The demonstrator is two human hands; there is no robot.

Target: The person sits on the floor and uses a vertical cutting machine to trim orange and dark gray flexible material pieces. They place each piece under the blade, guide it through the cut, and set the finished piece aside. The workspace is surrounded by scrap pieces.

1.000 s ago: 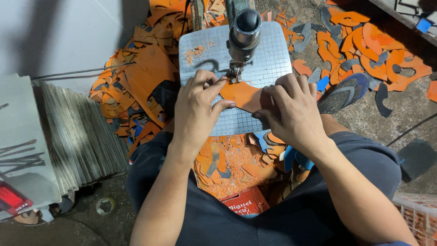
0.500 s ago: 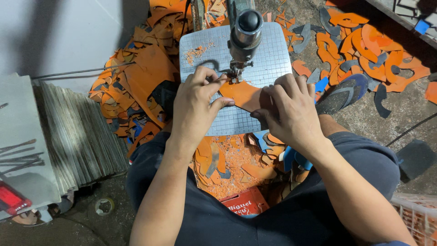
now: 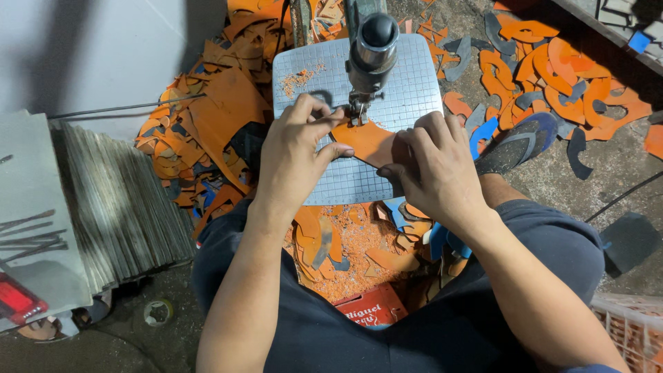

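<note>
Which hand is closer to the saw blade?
Left. The left hand has fingertips right beside the blade; the right hand presses the orange piece farther back.
</note>
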